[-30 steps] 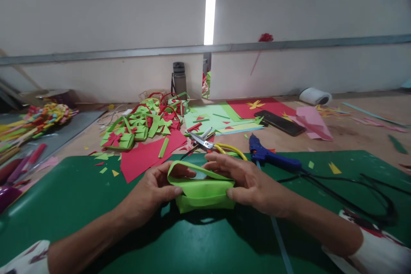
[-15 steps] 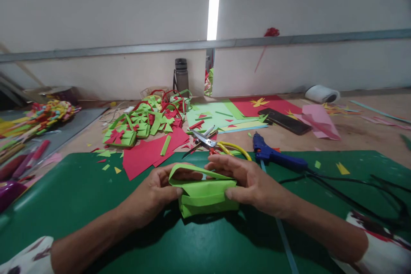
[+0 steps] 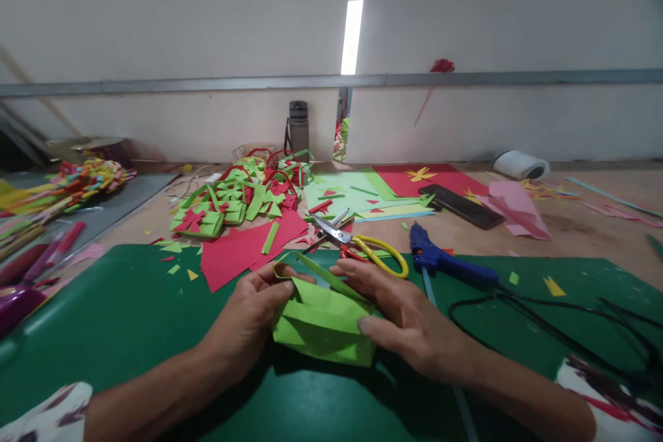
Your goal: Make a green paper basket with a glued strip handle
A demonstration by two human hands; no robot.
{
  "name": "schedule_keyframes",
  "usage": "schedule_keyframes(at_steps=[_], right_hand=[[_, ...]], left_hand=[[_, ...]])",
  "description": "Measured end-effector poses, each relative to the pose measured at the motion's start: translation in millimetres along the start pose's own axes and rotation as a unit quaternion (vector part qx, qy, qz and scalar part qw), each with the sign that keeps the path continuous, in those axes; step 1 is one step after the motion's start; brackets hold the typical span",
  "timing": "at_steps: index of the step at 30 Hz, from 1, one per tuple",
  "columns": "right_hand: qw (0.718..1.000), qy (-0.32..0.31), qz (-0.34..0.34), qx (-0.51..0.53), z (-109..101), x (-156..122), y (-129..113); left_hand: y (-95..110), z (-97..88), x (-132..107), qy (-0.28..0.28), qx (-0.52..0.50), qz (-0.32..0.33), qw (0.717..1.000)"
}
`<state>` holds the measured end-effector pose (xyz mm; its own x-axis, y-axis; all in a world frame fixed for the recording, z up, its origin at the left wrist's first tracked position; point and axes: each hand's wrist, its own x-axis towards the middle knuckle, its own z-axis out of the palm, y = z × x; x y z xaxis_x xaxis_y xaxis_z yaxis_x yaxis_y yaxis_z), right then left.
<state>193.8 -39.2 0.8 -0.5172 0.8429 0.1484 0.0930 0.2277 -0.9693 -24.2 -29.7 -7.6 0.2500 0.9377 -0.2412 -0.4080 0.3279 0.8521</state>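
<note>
A small light-green folded paper basket [image 3: 325,331] is held low over the green mat, slightly tilted. My left hand [image 3: 241,318] is closed on its left upper corner, with the thumb in front and the fingers partly hidden behind. At the right end, my right hand [image 3: 411,318] grips it with the thumb on the front face and the fingers stretched behind. A green paper strip handle [image 3: 334,277] arches over the top, its left part bent near my left fingers. Just beyond lie scissors with yellow handles [image 3: 383,255].
A blue glue gun [image 3: 450,264] with a black cord lies on the green mat [image 3: 155,331]. Red paper sheets [image 3: 231,255], a pile of green and red paper baskets [image 3: 238,197], a phone [image 3: 460,206] and a dark bottle [image 3: 299,128] are behind. Paper scraps are scattered about.
The basket has tilted and turned, coming slightly left and lower. Its handle, earlier a smooth loop, now bends with its left end raised. My view has tipped up a little.
</note>
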Motion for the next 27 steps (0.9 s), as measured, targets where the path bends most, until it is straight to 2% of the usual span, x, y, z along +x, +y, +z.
schedule_keyframes(at_steps=[3,7,9,12,16,20,23,27], right_hand=[[0.997,0.014,0.036,0.066,-1.4,3.9,-0.9],[0.989,0.038,0.118,0.084,-0.5,7.9,-2.5],[0.986,0.053,0.133,0.086,0.9,8.6,-3.3],[0.986,0.075,0.123,0.087,2.2,9.0,-3.2],[0.987,0.072,0.087,0.114,3.0,9.1,-0.6],[0.99,0.082,0.049,0.106,5.4,8.1,5.1],[0.993,0.102,0.032,0.058,5.5,8.4,8.5],[0.984,0.158,-0.002,-0.083,0.7,14.3,2.4]], left_hand=[[4.3,1.3,4.0,0.024,-0.003,0.029,0.999],[5.6,1.8,9.7,0.046,0.031,0.061,0.997],[2.7,1.0,12.8,0.048,0.044,0.058,0.996],[-2.9,-1.0,18.1,0.039,0.046,0.053,0.997],[-4.1,-1.2,23.1,0.045,0.037,0.058,0.997],[-1.2,2.3,21.4,0.038,0.019,0.027,0.999],[-2.2,6.3,18.6,0.033,0.004,-0.001,0.999],[-4.5,15.7,18.1,0.018,0.006,-0.021,1.0]])
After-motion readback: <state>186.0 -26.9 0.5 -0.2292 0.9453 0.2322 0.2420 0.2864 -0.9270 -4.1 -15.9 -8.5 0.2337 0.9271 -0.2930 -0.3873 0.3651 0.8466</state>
